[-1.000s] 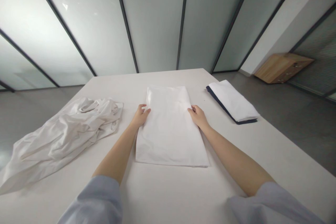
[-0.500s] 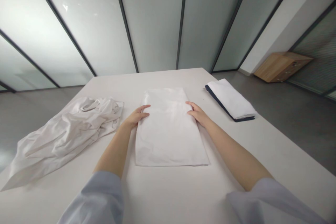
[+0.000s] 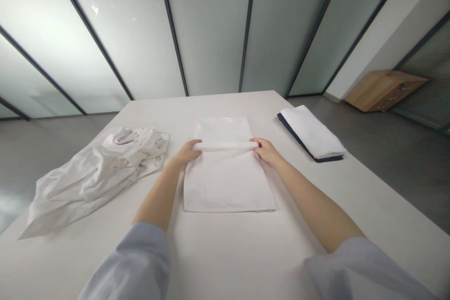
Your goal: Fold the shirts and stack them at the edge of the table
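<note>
A folded white cloth [image 3: 227, 178] lies flat in the middle of the white table [image 3: 246, 253]. My left hand [image 3: 188, 152] pinches its left edge about halfway up. My right hand [image 3: 266, 150] pinches the right edge at the same height. Between the two hands the cloth is raised into a low ridge that runs across it. Both forearms reach forward from pale blue sleeves.
A crumpled heap of white fabric [image 3: 101, 171] lies on the table's left side. A folded white cloth with a dark blue edge [image 3: 311, 133] sits at the back right. A wooden cabinet [image 3: 385, 89] stands on the floor at the right; glass wall panels stand behind.
My hands lay spread on the cloth's side edges half a second ago; now both are closed on the edges and a ridge has risen across the cloth between them.
</note>
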A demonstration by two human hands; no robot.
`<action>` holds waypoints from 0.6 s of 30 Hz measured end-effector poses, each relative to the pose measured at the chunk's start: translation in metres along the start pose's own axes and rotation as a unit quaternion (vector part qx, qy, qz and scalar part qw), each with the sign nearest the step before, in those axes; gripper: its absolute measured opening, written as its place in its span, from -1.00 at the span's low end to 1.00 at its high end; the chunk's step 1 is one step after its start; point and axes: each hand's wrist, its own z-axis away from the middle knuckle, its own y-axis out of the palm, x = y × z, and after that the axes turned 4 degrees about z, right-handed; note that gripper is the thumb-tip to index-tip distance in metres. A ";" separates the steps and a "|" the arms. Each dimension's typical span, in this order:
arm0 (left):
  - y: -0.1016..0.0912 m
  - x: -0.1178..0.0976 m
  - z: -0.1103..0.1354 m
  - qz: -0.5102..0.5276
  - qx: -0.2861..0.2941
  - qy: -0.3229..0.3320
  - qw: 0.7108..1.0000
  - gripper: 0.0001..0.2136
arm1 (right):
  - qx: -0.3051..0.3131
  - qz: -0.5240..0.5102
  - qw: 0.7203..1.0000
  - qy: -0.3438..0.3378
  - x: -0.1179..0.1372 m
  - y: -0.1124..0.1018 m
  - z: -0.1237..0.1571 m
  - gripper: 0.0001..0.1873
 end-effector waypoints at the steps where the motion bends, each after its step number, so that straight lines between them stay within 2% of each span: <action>1: 0.000 -0.001 -0.001 -0.052 -0.008 0.018 0.998 -0.53 | -0.007 0.023 1.000 -0.009 0.001 -0.001 0.000 -0.48; 5: -0.009 -0.012 0.001 -0.206 -0.018 0.095 0.974 -0.72 | -0.072 0.118 0.987 -0.084 0.009 -0.009 -0.002 -0.63; 8: -0.025 -0.027 0.004 -0.286 -0.052 0.190 0.938 -0.75 | -0.115 0.161 0.970 -0.144 0.019 -0.023 -0.007 -0.74; 10: -0.039 -0.045 0.000 -0.327 -0.066 0.241 0.911 -0.76 | -0.116 0.171 0.963 -0.173 0.032 -0.037 -0.015 -0.78; 12: -0.053 -0.068 -0.011 -0.363 -0.059 0.251 0.896 -0.75 | -0.096 0.184 0.961 -0.185 0.050 -0.053 -0.029 -0.81; 14: -0.066 -0.097 -0.026 -0.388 -0.046 0.229 0.892 -0.72 | -0.091 0.209 0.957 -0.180 0.074 -0.070 -0.049 -0.82; 16: -0.077 -0.127 -0.041 -0.399 -0.078 0.209 0.889 -0.71 | -0.144 0.242 0.941 -0.186 0.098 -0.085 -0.069 -0.83; 18: -0.083 -0.153 -0.050 -0.400 -0.140 0.217 0.879 -0.71 | -0.217 0.264 0.915 -0.212 0.120 -0.096 -0.082 -0.78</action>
